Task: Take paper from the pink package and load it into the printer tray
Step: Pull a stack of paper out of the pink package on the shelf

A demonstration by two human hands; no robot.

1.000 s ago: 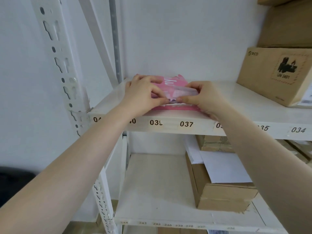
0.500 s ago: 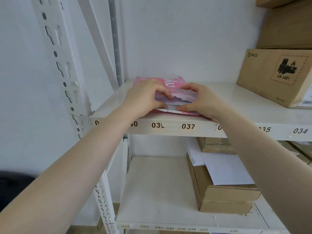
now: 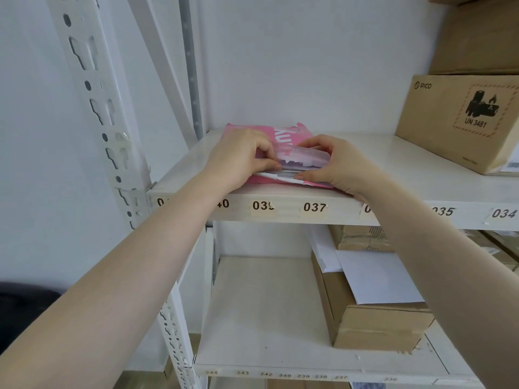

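Observation:
A pink paper package (image 3: 283, 136) lies flat on the upper white shelf (image 3: 393, 189), its torn open end facing me. White sheets (image 3: 289, 173) show in the opening. My left hand (image 3: 238, 158) rests on the package's left side, thumb and fingers pinching the torn wrapper flap. My right hand (image 3: 334, 164) holds the right side of the opening, thumb on the sheets' front edge and fingers over the lifted flap. No printer is in view.
A brown PICO carton (image 3: 460, 122) stands at the right of the same shelf, with more cartons above it. The lower shelf (image 3: 261, 313) carries cardboard boxes (image 3: 376, 327) with loose white sheets (image 3: 379, 279) on top. A perforated white upright (image 3: 92, 108) runs along the left.
Both hands have spread a little apart at the package's open end, lifting the torn flap so the white sheet edges show more.

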